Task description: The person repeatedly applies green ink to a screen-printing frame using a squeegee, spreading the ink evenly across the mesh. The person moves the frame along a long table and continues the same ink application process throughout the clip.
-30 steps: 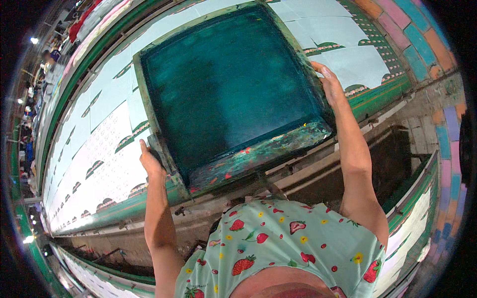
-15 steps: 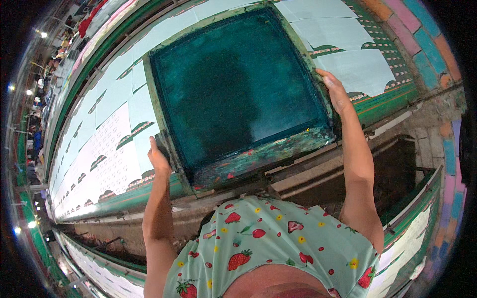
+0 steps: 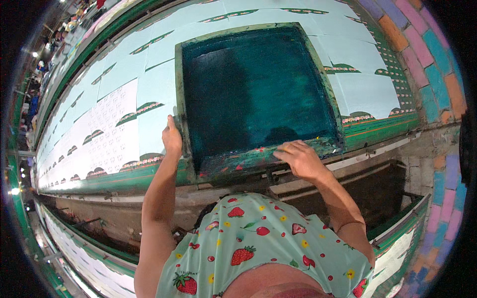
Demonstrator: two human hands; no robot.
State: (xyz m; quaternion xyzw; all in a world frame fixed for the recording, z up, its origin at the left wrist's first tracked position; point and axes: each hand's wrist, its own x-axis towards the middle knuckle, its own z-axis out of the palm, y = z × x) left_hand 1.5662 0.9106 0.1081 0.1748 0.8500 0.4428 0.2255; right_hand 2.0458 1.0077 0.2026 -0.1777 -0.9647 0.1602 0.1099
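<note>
A screen-printing frame [image 3: 331,94] with dark teal mesh lies flat on the long print table. Its near rim is smeared with paint. My left hand [image 3: 172,137] is closed on the frame's left side, one finger pointing up along the edge and the rest partly hidden. My right hand [image 3: 302,158] is over the near rim, right of the middle, fingers loosely extended and slightly bent, with nothing visible in them. Whether its fingertips touch the rim is hard to tell. A shadow falls across the mesh.
Pale panels [image 3: 357,94] with green, flower-edged curves cover the green table [image 3: 382,126] on both sides of the frame. A rail [image 3: 382,146] runs along its near edge. Multicoloured bricks [image 3: 415,42] pave the floor at the right. Another table [image 3: 89,251] stands at lower left.
My right hand has left the frame's right side and come over the near rim. My left hand stays at the left side. The frame sits slightly farther right and lower in view.
</note>
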